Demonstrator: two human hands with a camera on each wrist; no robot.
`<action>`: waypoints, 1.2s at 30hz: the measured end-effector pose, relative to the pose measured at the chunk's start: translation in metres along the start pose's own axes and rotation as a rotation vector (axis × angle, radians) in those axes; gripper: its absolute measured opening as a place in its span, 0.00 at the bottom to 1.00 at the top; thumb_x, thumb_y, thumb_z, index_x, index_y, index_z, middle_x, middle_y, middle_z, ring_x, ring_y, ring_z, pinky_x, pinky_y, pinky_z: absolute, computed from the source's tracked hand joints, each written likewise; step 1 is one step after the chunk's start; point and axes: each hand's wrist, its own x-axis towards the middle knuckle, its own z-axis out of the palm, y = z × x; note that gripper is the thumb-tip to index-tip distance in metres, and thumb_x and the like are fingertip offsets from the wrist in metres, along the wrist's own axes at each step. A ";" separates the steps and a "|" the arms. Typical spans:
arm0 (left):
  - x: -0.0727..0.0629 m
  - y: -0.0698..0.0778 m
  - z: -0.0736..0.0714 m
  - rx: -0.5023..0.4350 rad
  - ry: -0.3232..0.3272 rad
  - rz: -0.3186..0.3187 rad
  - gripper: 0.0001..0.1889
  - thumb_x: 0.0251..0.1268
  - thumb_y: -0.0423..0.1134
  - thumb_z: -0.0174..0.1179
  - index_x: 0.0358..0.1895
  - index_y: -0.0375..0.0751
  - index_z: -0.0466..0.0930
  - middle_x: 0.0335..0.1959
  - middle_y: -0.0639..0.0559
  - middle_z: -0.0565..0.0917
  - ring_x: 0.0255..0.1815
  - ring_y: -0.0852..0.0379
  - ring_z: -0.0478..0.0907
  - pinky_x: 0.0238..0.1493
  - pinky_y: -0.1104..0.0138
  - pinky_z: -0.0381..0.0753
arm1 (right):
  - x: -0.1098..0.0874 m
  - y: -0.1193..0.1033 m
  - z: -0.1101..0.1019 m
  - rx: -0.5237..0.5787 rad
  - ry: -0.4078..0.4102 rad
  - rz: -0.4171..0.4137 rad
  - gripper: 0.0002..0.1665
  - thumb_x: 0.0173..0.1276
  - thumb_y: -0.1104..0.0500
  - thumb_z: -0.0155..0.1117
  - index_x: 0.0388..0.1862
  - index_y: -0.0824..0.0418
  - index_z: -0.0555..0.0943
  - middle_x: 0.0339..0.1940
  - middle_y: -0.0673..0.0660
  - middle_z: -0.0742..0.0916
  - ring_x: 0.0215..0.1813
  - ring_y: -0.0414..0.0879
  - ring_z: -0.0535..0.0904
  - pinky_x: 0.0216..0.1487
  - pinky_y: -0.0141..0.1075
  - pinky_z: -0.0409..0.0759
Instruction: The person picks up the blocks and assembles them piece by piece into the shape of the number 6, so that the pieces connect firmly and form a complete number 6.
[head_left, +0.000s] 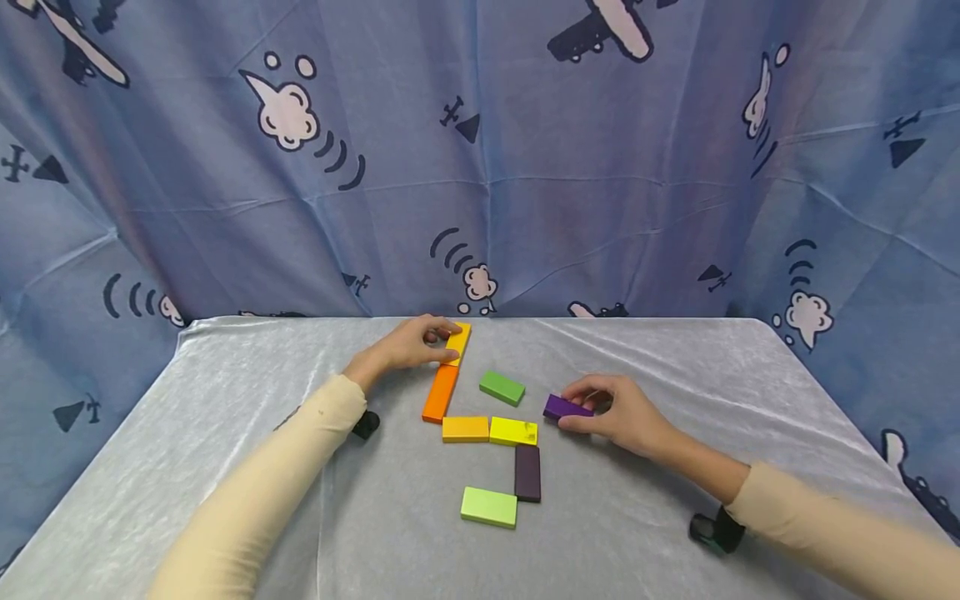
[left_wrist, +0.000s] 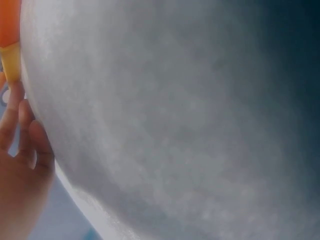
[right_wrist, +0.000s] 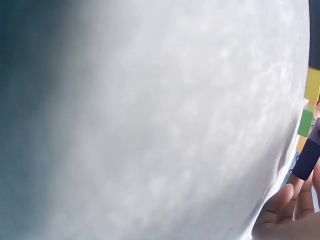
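At the table's back, my left hand (head_left: 412, 342) pinches an amber block (head_left: 461, 340) between thumb and fingers. That block's near end meets the orange block (head_left: 440, 394), and both lie in a slanting line. On the right, my right hand (head_left: 618, 412) grips a purple block (head_left: 564, 407) by its right end, with the thumb on the near side. The right wrist view shows this purple block (right_wrist: 306, 160) at its right edge, beyond the fingertips. A green block (head_left: 502, 387) lies alone between the two hands. In the left wrist view, fingertips meet the amber block (left_wrist: 11, 62).
A second amber block (head_left: 465, 429) and a yellow block (head_left: 513, 431) lie end to end. Below the yellow one runs a dark purple block (head_left: 527, 473), then a lime block (head_left: 489, 507) at its lower left. Grey cloth covers the table (head_left: 615, 533); a patterned curtain (head_left: 540, 242) hangs behind.
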 end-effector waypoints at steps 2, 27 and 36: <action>0.000 0.000 0.000 0.004 0.001 0.006 0.26 0.68 0.45 0.69 0.67 0.44 0.78 0.60 0.45 0.79 0.59 0.46 0.74 0.61 0.56 0.74 | -0.002 -0.002 0.000 0.006 -0.001 -0.002 0.20 0.55 0.58 0.84 0.46 0.62 0.88 0.41 0.51 0.87 0.39 0.49 0.80 0.42 0.37 0.80; -0.001 0.001 0.000 0.001 0.011 -0.001 0.26 0.68 0.45 0.69 0.67 0.44 0.78 0.61 0.45 0.79 0.59 0.46 0.74 0.61 0.56 0.74 | -0.013 -0.029 0.016 0.064 -0.047 0.002 0.19 0.57 0.56 0.82 0.46 0.60 0.88 0.34 0.49 0.85 0.37 0.47 0.80 0.35 0.34 0.79; -0.002 0.000 -0.001 0.007 0.010 0.015 0.26 0.68 0.45 0.69 0.67 0.44 0.79 0.61 0.44 0.79 0.58 0.46 0.74 0.62 0.55 0.73 | -0.012 -0.043 0.024 0.093 -0.074 0.003 0.18 0.59 0.56 0.81 0.46 0.60 0.87 0.34 0.50 0.85 0.37 0.48 0.79 0.34 0.35 0.79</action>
